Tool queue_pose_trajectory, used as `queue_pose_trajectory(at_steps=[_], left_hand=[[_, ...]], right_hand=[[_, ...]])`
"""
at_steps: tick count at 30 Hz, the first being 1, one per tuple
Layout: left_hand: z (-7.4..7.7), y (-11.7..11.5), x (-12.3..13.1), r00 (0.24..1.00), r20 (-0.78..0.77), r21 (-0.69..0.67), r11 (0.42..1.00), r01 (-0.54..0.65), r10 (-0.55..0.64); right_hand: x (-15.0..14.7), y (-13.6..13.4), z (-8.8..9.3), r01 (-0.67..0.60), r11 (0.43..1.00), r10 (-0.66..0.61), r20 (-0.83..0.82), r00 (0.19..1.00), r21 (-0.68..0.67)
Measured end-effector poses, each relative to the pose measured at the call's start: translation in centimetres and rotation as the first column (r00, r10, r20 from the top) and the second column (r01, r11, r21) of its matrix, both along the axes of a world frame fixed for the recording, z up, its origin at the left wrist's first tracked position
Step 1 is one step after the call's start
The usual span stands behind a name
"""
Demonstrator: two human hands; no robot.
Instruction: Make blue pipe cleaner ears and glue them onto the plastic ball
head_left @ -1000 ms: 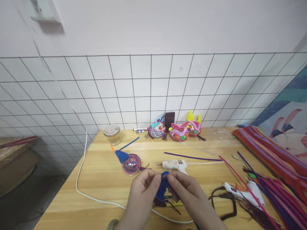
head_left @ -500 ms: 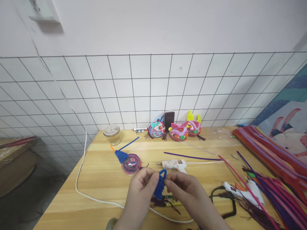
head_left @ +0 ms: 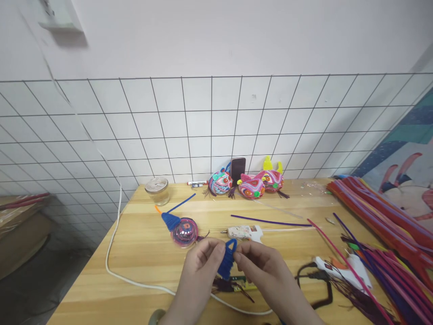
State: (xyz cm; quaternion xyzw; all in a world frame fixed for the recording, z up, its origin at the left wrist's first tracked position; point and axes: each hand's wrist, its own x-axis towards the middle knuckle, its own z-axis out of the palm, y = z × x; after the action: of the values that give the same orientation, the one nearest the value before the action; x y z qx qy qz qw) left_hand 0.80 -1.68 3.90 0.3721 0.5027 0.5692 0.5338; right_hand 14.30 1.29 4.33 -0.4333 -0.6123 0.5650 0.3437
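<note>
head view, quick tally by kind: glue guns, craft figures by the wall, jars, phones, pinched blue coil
glue guns: 2
craft figures by the wall: 3
jars: 1
phones: 1
pinched blue coil: 1
total: 8

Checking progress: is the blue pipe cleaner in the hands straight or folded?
Folded: the blue pipe cleaner is bunched into a compact wedge with a loop on top, pinched between the left hand and the right hand.

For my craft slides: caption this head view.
Left hand and right hand pinch a blue pipe-cleaner piece over a wooden table, glue gun behind.
</note>
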Motion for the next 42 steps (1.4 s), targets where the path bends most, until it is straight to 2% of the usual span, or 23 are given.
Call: queue_pose_trajectory(at_steps=[9, 19, 22, 25, 27, 28, 30, 31, 32, 33, 34, 35, 37, 38, 42], left_hand=[[-1.1, 0.0, 0.3, 0.999, 0.005, -0.065, 0.997, 0.039, -0.039], [-1.1, -0.2, 0.3, 0.998, -0.005, -0.039, 0.998, 0.056, -0.056], [-1.3, -0.1, 0.1, 0.999, -0.022, 0.014, 1.0, 0.023, -0.023], [-1.5, -0.1, -0.1, 0.998, -0.016, 0.007, 0.999, -0.053, 0.053], [-1.3, -0.1, -0.2, 0.996, -0.066, 0.015, 0.998, -0.059, 0.06], [-1.3, -0.2, -0.2, 0.992, -0.124, 0.034, 0.999, -0.034, 0.038], [-1.2, -0.3, -0.1, 0.96, -0.27, 0.102, 0.993, -0.053, 0.079], [-1.4, -0.4, -0.1, 0.92, -0.363, 0.184, 0.98, -0.082, 0.145], [-1.5, -0.5, -0.1, 0.85, -0.471, 0.294, 0.951, -0.099, 0.234], [-1.8, -0.6, -0.1, 0.747, -0.58, 0.432, 0.9, -0.058, 0.326], [-2.0, -0.7, -0.2, 0.631, -0.661, 0.552, 0.833, 0.043, 0.406], [-2.3, -0.8, -0.2, 0.528, -0.696, 0.623, 0.774, 0.109, 0.486], [-2.5, -0.8, -0.3, 0.362, -0.72, 0.685, 0.689, 0.235, 0.592], [-2.5, -0.8, -0.3, 0.303, -0.717, 0.696, 0.665, 0.271, 0.627], [-2.2, -0.7, -0.3, 0.168, -0.691, 0.708, 0.613, 0.35, 0.703]], right_hand=[[-0.1, -0.3, -0.3, -0.01, 1.0, 0.009, 0.024, 1.0, 0.026], [-0.1, -0.1, -0.5, 0.021, 0.999, -0.02, -0.006, 1.0, 0.029], [-0.1, -0.1, -0.3, 0.044, 0.999, -0.043, -0.024, 0.999, 0.032], [-0.1, 0.0, -0.2, 0.031, 0.999, -0.031, -0.027, 0.999, 0.028], [-0.1, 0.0, -0.2, 0.043, 0.999, -0.042, -0.033, 0.999, 0.032], [-0.1, 0.1, -0.3, 0.056, 0.998, -0.055, -0.035, 0.998, 0.036], [0.0, 0.2, -0.6, 0.079, 0.996, -0.078, -0.039, 0.996, 0.042], [0.0, 0.3, -0.8, 0.09, 0.995, -0.088, -0.04, 0.995, 0.042], [0.0, 0.3, -0.9, 0.1, 0.994, -0.098, -0.042, 0.994, 0.04], [0.1, 0.4, -1.0, 0.109, 0.993, -0.107, -0.047, 0.993, 0.039], [0.1, 0.4, -1.1, 0.116, 0.993, -0.114, -0.056, 0.992, 0.036], [0.1, 0.5, -1.2, 0.119, 0.992, -0.116, -0.066, 0.991, 0.032], [0.1, 0.5, -1.1, 0.117, 0.993, -0.115, -0.082, 0.99, 0.026], [0.1, 0.5, -0.9, 0.11, 0.994, -0.108, -0.084, 0.991, 0.023], [0.0, 0.3, -0.4, 0.08, 0.997, -0.079, -0.065, 0.995, 0.013]])
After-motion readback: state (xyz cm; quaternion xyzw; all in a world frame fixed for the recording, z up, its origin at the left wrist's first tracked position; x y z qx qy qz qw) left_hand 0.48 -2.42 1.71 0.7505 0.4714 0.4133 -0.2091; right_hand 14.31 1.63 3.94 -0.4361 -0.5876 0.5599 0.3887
